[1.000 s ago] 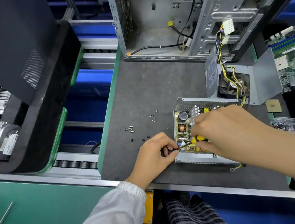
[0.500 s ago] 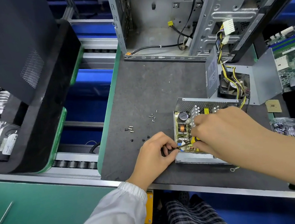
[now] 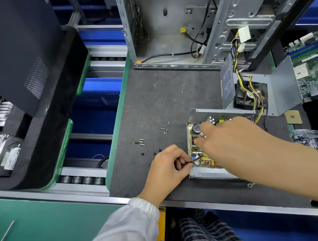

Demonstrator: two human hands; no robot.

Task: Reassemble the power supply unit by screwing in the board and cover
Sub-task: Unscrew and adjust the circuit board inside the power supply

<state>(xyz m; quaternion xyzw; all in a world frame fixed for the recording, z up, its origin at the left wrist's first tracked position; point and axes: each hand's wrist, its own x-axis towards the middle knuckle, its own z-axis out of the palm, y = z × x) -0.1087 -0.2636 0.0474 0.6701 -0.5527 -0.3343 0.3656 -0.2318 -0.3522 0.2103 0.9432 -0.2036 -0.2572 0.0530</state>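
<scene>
the open grey metal power supply tray with its yellow-green circuit board [image 3: 199, 155] lies flat near the dark worktop's [image 3: 161, 99] front edge, long axis running front to back. the left hand [image 3: 167, 170] pinches a thin dark tool tip [image 3: 195, 159] at the board's near-left corner; whether the right hand [image 3: 236, 142] grips anything cannot be told. a slip could scratch components or drop a screw into the tray.
</scene>
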